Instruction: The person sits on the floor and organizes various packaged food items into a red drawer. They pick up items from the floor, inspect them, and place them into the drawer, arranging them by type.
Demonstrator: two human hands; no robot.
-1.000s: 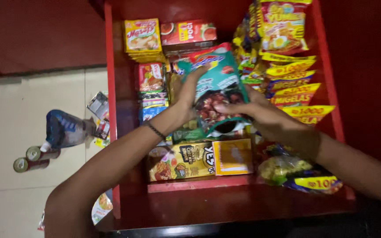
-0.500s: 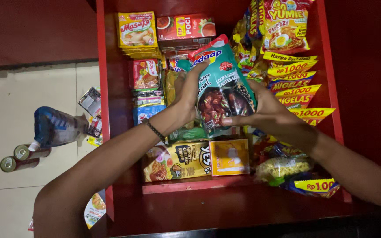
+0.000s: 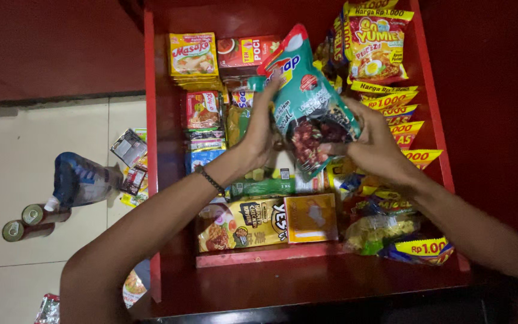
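Both my hands hold a teal pouch (image 3: pixel 307 102) with a dark food picture and a red-white top, lifted and tilted above a red wooden shelf tray (image 3: pixel 158 150). My left hand (image 3: pixel 263 129), a dark bead bracelet on its wrist, grips the pouch's left edge. On the pouch's lower right side sits my right hand (image 3: pixel 374 147). Under the pouch lie green packets (image 3: pixel 259 187) and a white-labelled pack. In front of them rest a yellow noodle packet (image 3: pixel 241 223) and an orange box (image 3: pixel 312 217).
Yellow seasoning sachets (image 3: pixel 193 55) and a red tea box (image 3: pixel 247 51) fill the tray's far end; yellow noodle packs (image 3: pixel 391 108) overlap down the right side. On the tiled floor left lie a blue-white refill pouch (image 3: pixel 82 180), two cans (image 3: pixel 28 222) and loose sachets (image 3: pixel 130 157).
Both hands have lifted the teal pouch up and away from me, tilting its top to the right. The white-labelled pack beneath is now uncovered.
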